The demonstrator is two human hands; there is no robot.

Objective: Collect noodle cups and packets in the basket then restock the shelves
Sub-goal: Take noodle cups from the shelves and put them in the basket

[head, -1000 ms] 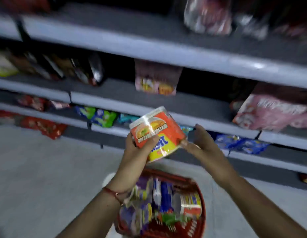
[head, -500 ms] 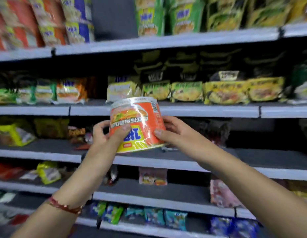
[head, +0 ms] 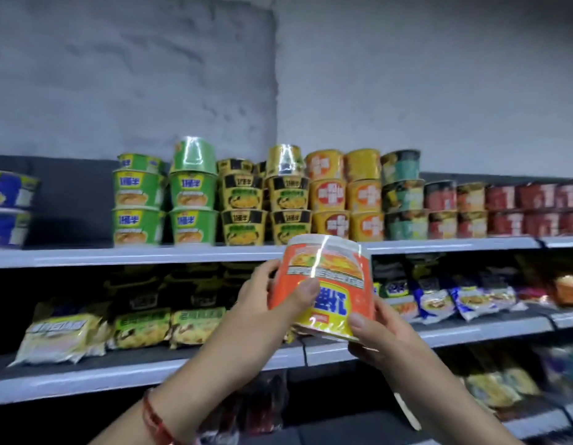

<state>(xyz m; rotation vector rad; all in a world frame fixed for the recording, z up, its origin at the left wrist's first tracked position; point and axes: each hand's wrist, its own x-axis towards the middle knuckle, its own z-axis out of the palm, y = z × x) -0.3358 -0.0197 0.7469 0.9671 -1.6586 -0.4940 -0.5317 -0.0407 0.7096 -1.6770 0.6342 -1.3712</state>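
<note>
Glossy, film-wrapped orange noodle cup (head: 326, 284), tapered and round, left hand (head: 262, 303) and right hand (head: 379, 335) fingers pressed on its sides, stacked cups (head: 246, 200) on grey metal shelf (head: 134, 253) beyond

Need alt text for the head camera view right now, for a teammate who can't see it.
Both hands, left hand and right hand, hold an orange noodle cup upside down in front of store shelving. The top shelf behind it carries stacked noodle cups in green, yellow, orange and red; the shelf below holds noodle packets.
</note>
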